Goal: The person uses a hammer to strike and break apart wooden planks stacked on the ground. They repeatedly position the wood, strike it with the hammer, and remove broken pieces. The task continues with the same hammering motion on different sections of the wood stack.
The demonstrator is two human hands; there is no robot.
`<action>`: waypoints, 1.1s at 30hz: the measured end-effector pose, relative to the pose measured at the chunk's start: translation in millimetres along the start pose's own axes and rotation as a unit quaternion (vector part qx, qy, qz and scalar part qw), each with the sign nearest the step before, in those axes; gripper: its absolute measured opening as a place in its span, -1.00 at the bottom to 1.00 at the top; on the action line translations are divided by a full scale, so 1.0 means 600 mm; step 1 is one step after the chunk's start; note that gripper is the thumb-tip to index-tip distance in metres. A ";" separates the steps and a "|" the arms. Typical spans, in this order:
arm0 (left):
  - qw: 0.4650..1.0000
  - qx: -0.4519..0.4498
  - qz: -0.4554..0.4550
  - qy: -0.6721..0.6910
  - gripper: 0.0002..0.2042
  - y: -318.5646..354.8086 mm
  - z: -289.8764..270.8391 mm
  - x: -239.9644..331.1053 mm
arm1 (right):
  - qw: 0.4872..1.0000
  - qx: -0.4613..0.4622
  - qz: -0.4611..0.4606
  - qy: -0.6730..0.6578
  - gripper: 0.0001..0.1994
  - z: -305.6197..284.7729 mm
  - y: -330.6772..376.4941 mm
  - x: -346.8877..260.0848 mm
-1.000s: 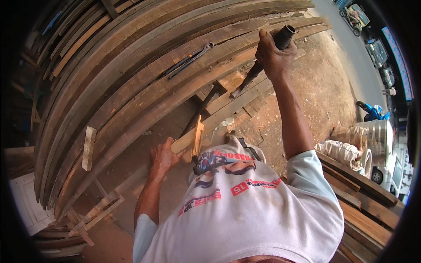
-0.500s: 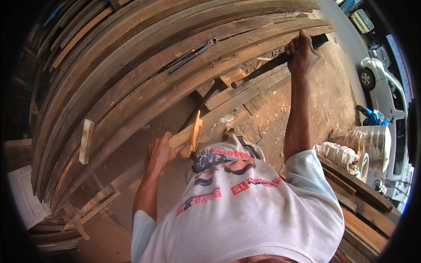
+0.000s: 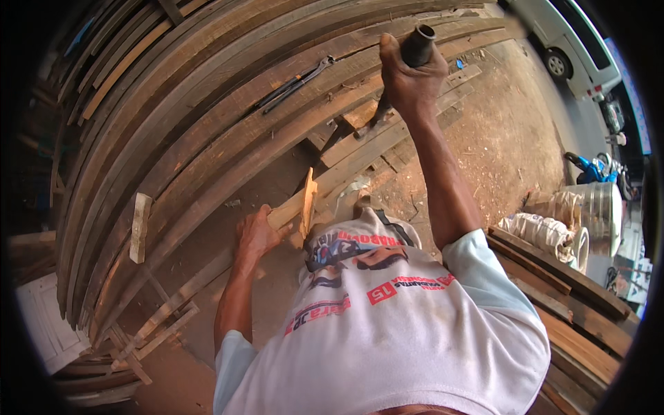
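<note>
My right hand (image 3: 413,81) is closed round the thick upper part of a long dark metal bar (image 3: 379,117), whose round hollow end points up past my thumb. The bar's lower tip reaches down beside a wooden block (image 3: 362,113) and a long wooden beam (image 3: 373,158). My left hand (image 3: 258,234) grips the beam near my body, its fingers wrapped over the wood. Close to that hand, a pale splintered strip of wood (image 3: 308,202) stands up against the beam.
A large stack of long planks (image 3: 207,131) fills the left and far side. Pincers with dark handles (image 3: 296,84) and a short wood block (image 3: 140,227) lie on it. To the right are more boards (image 3: 574,325), a white sack (image 3: 539,232), a large bucket (image 3: 600,218), a blue motorbike (image 3: 591,168) and a van (image 3: 577,48).
My right hand has swung left with the bar, which has turned from slanting sideways to steeper, its hollow end now facing up. My left hand stays on the beam.
</note>
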State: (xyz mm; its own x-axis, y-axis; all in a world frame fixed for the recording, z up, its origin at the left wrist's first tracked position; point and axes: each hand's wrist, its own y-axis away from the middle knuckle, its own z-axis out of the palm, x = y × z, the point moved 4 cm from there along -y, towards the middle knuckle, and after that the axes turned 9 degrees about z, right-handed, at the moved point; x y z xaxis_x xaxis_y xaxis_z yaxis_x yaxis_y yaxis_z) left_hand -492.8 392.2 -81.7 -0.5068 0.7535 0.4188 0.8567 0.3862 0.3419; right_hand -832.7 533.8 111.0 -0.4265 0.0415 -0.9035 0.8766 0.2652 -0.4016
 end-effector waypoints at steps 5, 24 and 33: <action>1.000 -0.017 -0.020 -0.012 -0.29 0.006 0.000 -0.002 | 0.966 -0.061 0.063 -0.245 -0.71 -0.059 -0.068 0.028; 0.997 -0.015 -0.007 -0.073 -0.27 0.013 0.023 -0.021 | 0.997 -0.007 0.022 -0.079 -0.69 -0.024 0.013 0.000; 0.999 -0.018 -0.023 -0.037 -0.31 0.018 0.012 -0.013 | 0.976 -0.141 -0.164 -0.035 -0.79 0.033 0.091 -0.073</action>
State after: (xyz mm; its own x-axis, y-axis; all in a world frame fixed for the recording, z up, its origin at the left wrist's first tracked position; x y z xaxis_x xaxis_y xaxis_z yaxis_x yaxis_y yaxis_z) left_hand -478.9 394.2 -87.6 -0.5353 0.7737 0.3389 0.8285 0.4028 0.3890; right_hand -761.6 527.5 125.3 -0.6487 -0.1527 -0.7456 0.5954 0.5084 -0.6221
